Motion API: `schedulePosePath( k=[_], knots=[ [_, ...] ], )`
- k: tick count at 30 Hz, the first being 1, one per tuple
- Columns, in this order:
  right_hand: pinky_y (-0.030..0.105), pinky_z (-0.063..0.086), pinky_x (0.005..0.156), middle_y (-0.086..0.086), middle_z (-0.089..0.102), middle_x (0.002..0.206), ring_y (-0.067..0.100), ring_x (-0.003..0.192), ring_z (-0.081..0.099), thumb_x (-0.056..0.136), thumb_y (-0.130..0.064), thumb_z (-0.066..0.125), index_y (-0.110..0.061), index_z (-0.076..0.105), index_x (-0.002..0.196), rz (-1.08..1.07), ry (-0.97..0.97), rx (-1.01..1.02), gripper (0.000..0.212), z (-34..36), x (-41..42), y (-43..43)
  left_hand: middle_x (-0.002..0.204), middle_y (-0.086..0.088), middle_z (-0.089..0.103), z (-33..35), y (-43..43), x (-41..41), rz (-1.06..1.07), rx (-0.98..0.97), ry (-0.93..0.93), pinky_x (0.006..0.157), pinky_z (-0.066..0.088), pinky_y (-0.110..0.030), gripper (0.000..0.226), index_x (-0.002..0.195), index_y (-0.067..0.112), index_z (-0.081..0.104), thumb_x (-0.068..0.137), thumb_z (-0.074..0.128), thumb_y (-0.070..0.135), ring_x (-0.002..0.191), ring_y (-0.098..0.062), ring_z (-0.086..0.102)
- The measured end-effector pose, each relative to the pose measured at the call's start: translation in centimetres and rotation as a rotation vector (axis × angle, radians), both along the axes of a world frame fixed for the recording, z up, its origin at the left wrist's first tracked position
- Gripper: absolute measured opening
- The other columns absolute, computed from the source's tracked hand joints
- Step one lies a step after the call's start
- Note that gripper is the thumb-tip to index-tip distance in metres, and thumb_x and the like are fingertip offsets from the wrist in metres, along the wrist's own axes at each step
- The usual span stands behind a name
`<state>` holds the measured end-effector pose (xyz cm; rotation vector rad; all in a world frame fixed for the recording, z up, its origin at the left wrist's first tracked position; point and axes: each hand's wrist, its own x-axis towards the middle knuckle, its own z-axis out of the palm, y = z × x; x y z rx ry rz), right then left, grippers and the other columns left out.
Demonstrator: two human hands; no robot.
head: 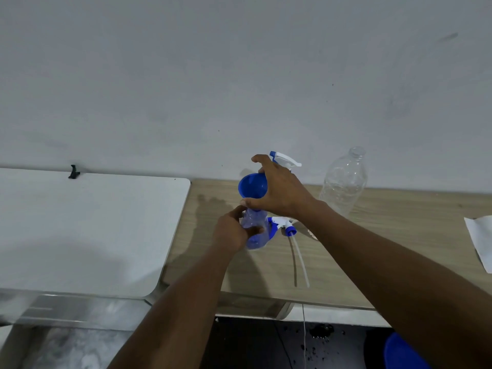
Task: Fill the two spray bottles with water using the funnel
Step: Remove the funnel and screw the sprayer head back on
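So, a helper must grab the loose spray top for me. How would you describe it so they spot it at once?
On the wooden table, just right of the small bottle the left hand holds, lies the spray top. Unlike the other spray top, up behind the right hand gripping the funnel, this one lies flat, its long white tube trailing toward the near edge.

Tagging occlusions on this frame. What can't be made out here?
Head view:
- Second spray bottle: only its trigger head shows; right hand hides the body.
- Funnel spout and neck of held spray bottle: partly behind right thumb.
- Its fill level: left hand covers it.
- Paper: cut by right edge.
- Blue object: cut by bottom edge.
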<state>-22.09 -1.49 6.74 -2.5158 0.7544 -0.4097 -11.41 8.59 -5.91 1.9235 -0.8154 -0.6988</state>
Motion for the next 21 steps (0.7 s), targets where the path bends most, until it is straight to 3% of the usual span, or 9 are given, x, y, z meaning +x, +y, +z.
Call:
schedulePosePath(
  k=[8, 15, 21],
  knots=[
    [0.031, 0.048, 0.084, 0.001, 0.059, 0.126, 0.015, 0.104, 0.054, 0.067, -0.051, 0.085, -0.028, 0.034, 0.143, 0.015, -0.019, -0.024, 0.094, 0.47, 0.19, -0.19, 0.103, 0.017, 0.063, 0.12, 0.06, 0.04, 0.007, 0.003, -0.016, 0.093, 0.053, -0.031, 0.072, 0.131, 0.027, 0.058, 0.067, 0.090, 0.030, 0.105, -0.012, 0.065],
    [0.033, 0.051, 0.086, 0.000, 0.059, 0.126, 0.013, 0.103, 0.054, 0.066, -0.053, 0.084, -0.029, 0.034, 0.141, 0.016, -0.018, -0.038, 0.094, 0.61, 0.18, -0.09, 0.112, 0.011, 0.067, 0.32, 0.14, -0.01, -0.002, 0.001, -0.025, 0.092, 0.053, -0.029, 0.072, 0.131, 0.027, 0.058, 0.066, 0.090, 0.034, 0.105, -0.011, 0.065],
    [0.036, 0.053, 0.087, -0.001, 0.059, 0.125, 0.015, 0.104, 0.056, 0.065, -0.054, 0.084, -0.029, 0.034, 0.141, 0.014, -0.012, -0.038, 0.094, 0.63, 0.18, 0.03, 0.102, 0.013, 0.061, 0.76, 0.36, -0.16, -0.012, 0.006, -0.029, 0.088, 0.049, -0.025, 0.070, 0.131, 0.022, 0.058, 0.069, 0.089, 0.030, 0.103, -0.012, 0.063]
  ],
)
